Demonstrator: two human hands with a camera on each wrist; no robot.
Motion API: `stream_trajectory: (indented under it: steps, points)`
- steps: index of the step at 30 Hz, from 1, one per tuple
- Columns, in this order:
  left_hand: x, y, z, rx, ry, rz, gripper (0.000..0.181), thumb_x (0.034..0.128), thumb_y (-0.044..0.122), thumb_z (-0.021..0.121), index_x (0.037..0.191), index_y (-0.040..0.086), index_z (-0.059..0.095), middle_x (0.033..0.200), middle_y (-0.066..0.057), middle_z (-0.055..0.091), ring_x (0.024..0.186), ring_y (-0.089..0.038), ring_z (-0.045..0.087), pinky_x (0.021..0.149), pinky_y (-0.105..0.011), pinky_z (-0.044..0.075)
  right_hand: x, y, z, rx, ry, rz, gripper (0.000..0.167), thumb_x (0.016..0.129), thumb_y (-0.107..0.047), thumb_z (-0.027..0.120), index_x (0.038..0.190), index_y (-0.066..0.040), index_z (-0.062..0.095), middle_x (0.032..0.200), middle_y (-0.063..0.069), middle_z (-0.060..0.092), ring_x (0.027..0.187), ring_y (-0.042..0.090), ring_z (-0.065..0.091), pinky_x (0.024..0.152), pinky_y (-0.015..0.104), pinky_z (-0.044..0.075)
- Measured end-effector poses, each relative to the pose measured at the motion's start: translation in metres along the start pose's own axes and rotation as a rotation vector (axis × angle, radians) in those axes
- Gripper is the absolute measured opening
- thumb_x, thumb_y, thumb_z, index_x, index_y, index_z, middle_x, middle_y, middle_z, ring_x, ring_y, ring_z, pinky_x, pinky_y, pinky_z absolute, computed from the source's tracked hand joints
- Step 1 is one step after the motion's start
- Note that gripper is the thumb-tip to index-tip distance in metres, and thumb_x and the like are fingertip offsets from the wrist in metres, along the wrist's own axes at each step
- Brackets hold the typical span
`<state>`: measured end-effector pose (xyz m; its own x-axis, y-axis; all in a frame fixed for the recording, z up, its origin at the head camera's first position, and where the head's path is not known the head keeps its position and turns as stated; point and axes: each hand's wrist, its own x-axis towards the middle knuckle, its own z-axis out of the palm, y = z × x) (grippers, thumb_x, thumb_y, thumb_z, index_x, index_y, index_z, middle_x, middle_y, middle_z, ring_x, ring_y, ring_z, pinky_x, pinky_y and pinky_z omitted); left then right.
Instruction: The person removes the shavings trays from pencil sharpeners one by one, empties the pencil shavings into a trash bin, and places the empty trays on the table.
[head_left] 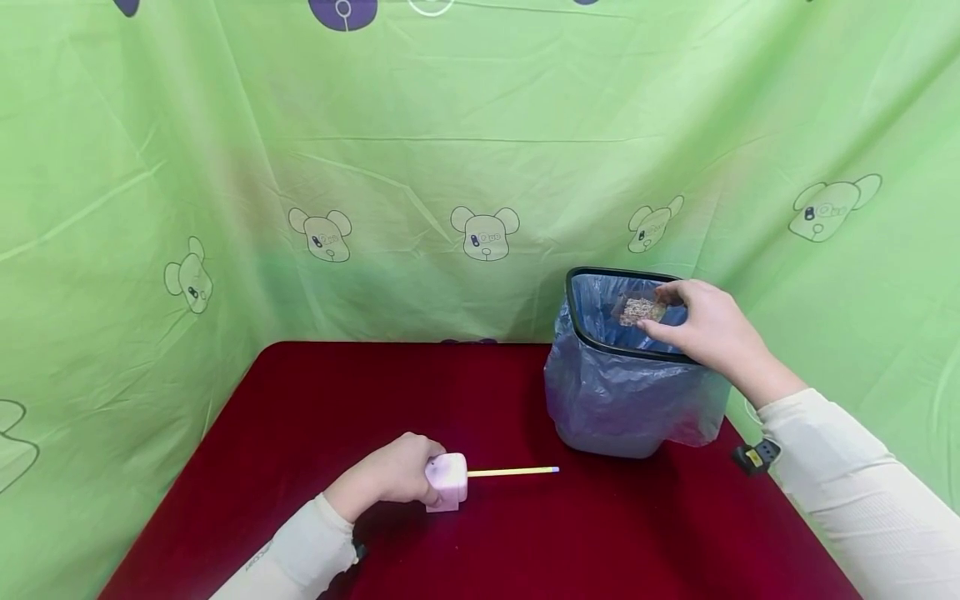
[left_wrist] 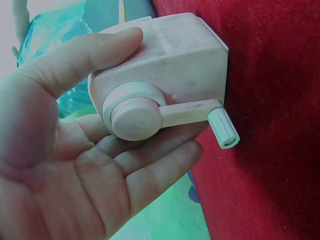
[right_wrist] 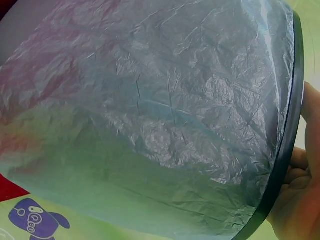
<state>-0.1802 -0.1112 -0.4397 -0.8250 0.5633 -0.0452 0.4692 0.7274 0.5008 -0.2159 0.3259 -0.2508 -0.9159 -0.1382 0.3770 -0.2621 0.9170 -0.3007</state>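
Note:
My left hand [head_left: 397, 471] grips a pale pink crank pencil sharpener [head_left: 447, 475] low over the red table, thumb on one side and fingers on the other. In the left wrist view its crank handle [left_wrist: 187, 114] faces the palm. A yellow pencil [head_left: 513, 472] sticks out of the sharpener to the right. Over the opening of a lined trash bin [head_left: 609, 443], my right hand [head_left: 712, 329] pinches a small clear shavings tray [head_left: 640, 311] with pencil shavings in it. The right wrist view shows mostly the bin's liner [right_wrist: 165, 110]; the tray is hidden there.
The bin's black rim [head_left: 573, 312] stands up at the right rear of the red table [head_left: 360, 400]. A blue translucent liner hangs over its outside. Green curtains [head_left: 420, 175] with bear-head prints enclose the back and sides.

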Motion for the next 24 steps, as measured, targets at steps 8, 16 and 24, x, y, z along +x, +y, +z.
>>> stream_trajectory:
  steps: [8,16,24]
  points:
    - [-0.0011,0.0012,-0.0006,-0.006,0.000,-0.002,0.050,0.0655,0.021,0.089,0.110,0.005,0.073,0.089,0.003,0.069,0.071,-0.009,0.057,0.064,-0.026,0.050,0.0019,-0.0007,-0.0022,-0.053,-0.011,-0.038,0.061,0.088,-0.041,0.077,0.130,0.001,0.063,0.123,0.024,0.065,0.118,0.041,0.058,0.097,0.058,0.044]
    - [-0.0008,-0.0001,-0.0004,-0.006,0.001,0.011,0.049,0.0651,0.021,0.089,0.109,0.006,0.073,0.086,0.004,0.068,0.070,-0.008,0.056,0.063,-0.026,0.050,0.0034,-0.0018,-0.0038,-0.096,-0.028,-0.059,0.060,0.088,-0.039,0.077,0.129,0.002,0.063,0.122,0.024,0.066,0.117,0.042,0.056,0.097,0.059,0.043]
    - [-0.0011,0.0006,-0.0010,-0.010,0.002,0.005,0.049,0.0655,0.021,0.089,0.109,0.005,0.073,0.088,0.003,0.069,0.070,-0.009,0.056,0.063,-0.027,0.050,0.0045,-0.0012,-0.0063,-0.134,-0.041,-0.084,0.060,0.088,-0.036,0.077,0.131,0.003,0.062,0.123,0.024,0.065,0.118,0.043,0.054,0.097,0.059,0.043]
